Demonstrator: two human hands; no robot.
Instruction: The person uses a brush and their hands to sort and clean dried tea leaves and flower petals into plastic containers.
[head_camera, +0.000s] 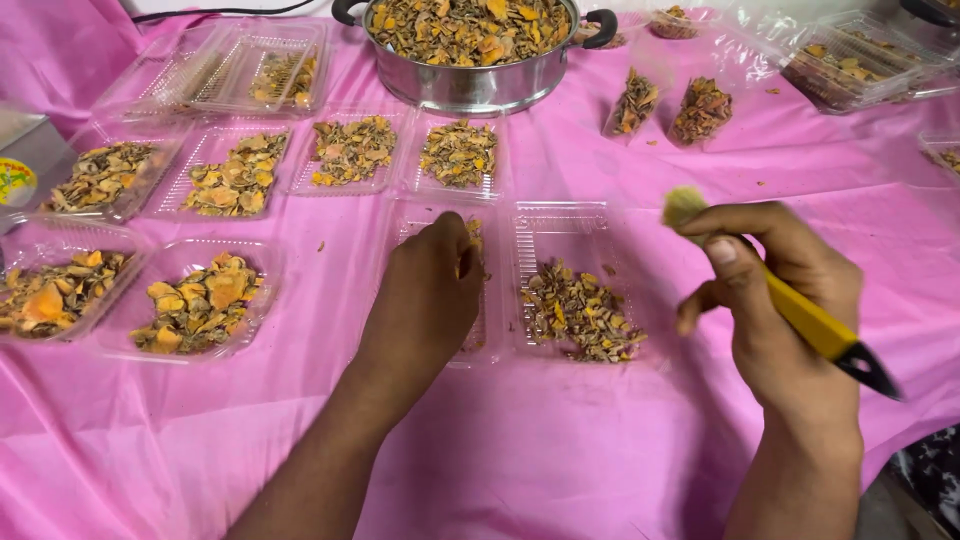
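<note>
The hands differ: the left hand (430, 285) rests loosely curled in a clear tray (440, 280), the right hand (775, 300) clenches a yellow-handled brush (800, 310) above the pink-covered bench (560, 450).

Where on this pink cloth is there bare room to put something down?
Bare pink cloth spans the near edge, below the open clear tray, between both forearms. A second patch lies right of that tray, above the right hand, below the two small bags. The left side, around the left hand, is packed with filled trays.
</note>
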